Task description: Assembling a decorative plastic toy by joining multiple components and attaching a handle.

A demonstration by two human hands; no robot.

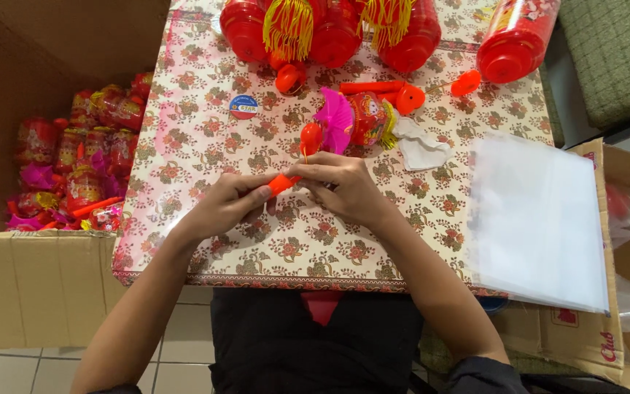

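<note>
two hands on a small orange piece

both forearms reach up from the lower edge and meet over the middle of the bench [205,138], which wears a glossy floral cover. the left hand [229,206] and right hand [342,186] each close a fingertip grip on opposite ends of a short orange plastic stick [281,184], held just above the cover.

at left, an open cardboard box [30,284] holds a heap of red and pink foil lanterns [74,164]. at right lies a stack of clear plastic bags [537,219]. along the far edge stand round red lanterns [333,29] with yellow tassels; nearer, a small lantern with a pink pleated fan [351,120].
</note>
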